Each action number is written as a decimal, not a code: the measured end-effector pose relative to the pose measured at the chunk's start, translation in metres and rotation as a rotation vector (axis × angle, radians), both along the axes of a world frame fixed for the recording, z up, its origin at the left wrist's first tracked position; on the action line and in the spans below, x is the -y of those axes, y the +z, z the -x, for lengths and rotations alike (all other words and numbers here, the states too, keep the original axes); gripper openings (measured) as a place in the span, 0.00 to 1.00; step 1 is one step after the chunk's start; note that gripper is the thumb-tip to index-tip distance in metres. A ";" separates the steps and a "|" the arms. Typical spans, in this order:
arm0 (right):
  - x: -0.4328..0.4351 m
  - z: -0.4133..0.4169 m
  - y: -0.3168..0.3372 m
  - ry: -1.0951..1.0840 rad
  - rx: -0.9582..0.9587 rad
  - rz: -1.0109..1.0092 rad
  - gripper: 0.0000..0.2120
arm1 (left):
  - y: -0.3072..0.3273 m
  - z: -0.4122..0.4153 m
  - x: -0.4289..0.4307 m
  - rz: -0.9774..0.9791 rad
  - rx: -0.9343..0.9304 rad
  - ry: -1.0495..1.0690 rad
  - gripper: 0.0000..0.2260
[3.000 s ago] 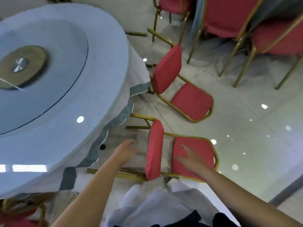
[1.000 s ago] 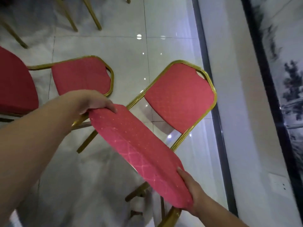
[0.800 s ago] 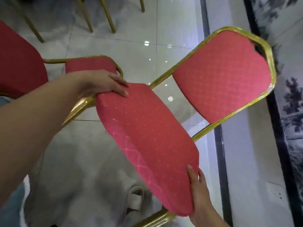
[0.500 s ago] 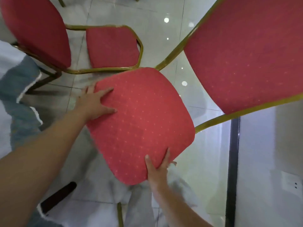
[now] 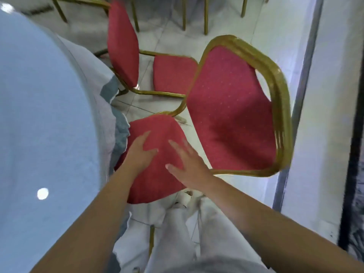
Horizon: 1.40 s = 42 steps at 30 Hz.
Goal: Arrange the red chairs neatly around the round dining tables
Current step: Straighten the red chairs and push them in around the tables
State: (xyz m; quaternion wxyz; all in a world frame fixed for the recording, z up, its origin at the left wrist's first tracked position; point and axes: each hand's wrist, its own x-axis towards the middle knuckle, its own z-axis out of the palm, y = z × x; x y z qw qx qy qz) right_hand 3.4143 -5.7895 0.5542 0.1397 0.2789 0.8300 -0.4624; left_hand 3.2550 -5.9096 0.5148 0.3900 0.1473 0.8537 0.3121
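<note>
- round table (image 5: pixel 43 125): fills the left of the frame. Its cloth (image 5: pixel 119 134) hangs down at centre left.
- near chair (image 5: pixel 226 119): centre to right of the frame.
  - The seat (image 5: pixel 155 180) is at lower centre, with its left edge just beside or touching the cloth; cannot tell which.
  - The backrest (image 5: pixel 236 138) is to the right, on the side away from the table.
  - The seat-to-back axis runs roughly left to right, and the seat front points at the table.
  - The frame looks tilted, and blur suggests it is moving.
- second chair (image 5: pixel 122 46): upper centre, beside the table edge. Its seat is just beside the near chair's gold frame; contact unclear.
- right hand (image 5: pixel 189 168):
  - It is over the seat's right edge, on the backrest side.
  - The fingers are straight and spread and grasp nothing.
  - It is blurred, so cannot tell whether the palm presses or hovers.
- left hand (image 5: pixel 140 152):
  - It lies flat on the seat top, on the table side, so it is the nearer hand to the cloth.
  - The fingers are spread, pressing and not curled round anything.
- judgement:
  - The chair is nearly in place.
  - The next move is likely a short push left toward the table, squaring the seat with the table edge.
  - The seat could snag the cloth.
</note>
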 end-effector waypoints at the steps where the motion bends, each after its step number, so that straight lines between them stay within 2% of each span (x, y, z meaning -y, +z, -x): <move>1: -0.006 0.003 0.024 0.005 -0.048 -0.028 0.35 | 0.022 -0.001 0.000 -0.040 0.004 0.053 0.30; 5: -0.029 -0.003 0.099 -0.028 -0.203 -0.121 0.33 | 0.099 0.002 -0.009 -0.216 -0.020 0.143 0.25; 8: -0.049 -0.020 0.143 -0.158 -0.301 -0.183 0.33 | 0.150 0.000 -0.031 -0.374 -0.052 0.173 0.23; 12: -0.086 -0.052 0.181 -0.268 -0.378 -0.294 0.32 | 0.210 -0.016 -0.080 -0.492 -0.048 0.036 0.22; 16: -0.129 -0.094 0.194 -0.496 -0.423 -0.254 0.28 | 0.247 -0.051 -0.139 -0.565 -0.014 -0.081 0.22; 19: -0.157 -0.121 0.190 -0.641 -0.508 -0.188 0.24 | 0.253 -0.085 -0.185 -0.655 0.060 -0.050 0.18; 22: -0.189 -0.146 0.182 -0.644 -0.493 -0.157 0.24 | 0.246 -0.121 -0.237 -0.743 0.170 0.081 0.16; 32: -0.342 -0.219 0.156 -0.694 -0.479 -0.013 0.26 | 0.194 -0.175 -0.383 -0.467 0.131 0.222 0.19; 37: -0.403 -0.193 0.141 -0.632 -0.432 0.084 0.27 | 0.184 -0.157 -0.421 -0.433 0.116 0.298 0.17; 42: -0.462 -0.133 0.132 -0.504 -0.421 0.099 0.26 | 0.175 -0.099 -0.449 -0.415 0.089 0.448 0.15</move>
